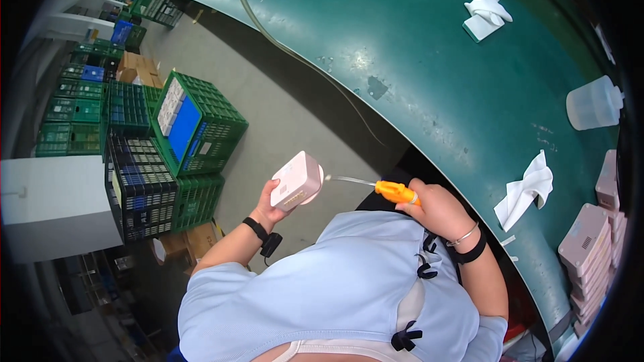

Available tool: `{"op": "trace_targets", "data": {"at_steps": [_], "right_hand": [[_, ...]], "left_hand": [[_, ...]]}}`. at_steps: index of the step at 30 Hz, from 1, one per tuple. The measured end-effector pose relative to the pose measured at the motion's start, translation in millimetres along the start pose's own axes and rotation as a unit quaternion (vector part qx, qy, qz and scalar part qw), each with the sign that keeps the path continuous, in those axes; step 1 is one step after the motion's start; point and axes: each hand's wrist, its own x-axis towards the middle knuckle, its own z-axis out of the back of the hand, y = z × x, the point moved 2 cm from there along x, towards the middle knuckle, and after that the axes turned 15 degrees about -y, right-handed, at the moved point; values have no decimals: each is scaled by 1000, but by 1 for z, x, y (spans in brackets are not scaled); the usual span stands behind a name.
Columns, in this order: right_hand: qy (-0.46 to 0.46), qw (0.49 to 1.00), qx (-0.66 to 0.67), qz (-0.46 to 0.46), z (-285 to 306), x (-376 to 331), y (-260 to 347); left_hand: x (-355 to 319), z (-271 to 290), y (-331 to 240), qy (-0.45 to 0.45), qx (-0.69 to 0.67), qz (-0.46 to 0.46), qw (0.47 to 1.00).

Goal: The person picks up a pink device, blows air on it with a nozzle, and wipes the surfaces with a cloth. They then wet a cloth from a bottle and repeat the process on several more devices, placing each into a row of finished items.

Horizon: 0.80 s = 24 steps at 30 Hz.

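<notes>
My left hand [271, 206] grips a pale pink, box-shaped device [292, 179] with rounded corners, held up in front of my body away from the bench. A row of small openings shows along its lower side, and a round whitish part juts out on its right. Wrapped in my right hand [441, 210] is an orange air blow gun [396, 192] with a long, thin, bent nozzle. The nozzle's tip points left, close beside the device's round part; whether they touch, I cannot tell. My fingers hide the gun's rear end.
The green workbench [416, 47] runs along my right. On it are white cloths [526, 190], another folded cloth [487, 17], a translucent jug [594, 104] and stacked pink housings [589, 241]. A hose [268, 35] hangs over its edge. Green crates [215, 117] stand on the left.
</notes>
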Motion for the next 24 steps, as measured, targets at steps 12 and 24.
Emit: {"op": "trace_targets", "data": {"at_steps": [12,24], "right_hand": [[16,994,-107,-13,-1,-10,10],[-266,959,37,93,43,-115,36]], "left_hand": [[5,-35,16,-63,-346,-24,936],[-71,-133,-4,82,102,-358,924]]}}
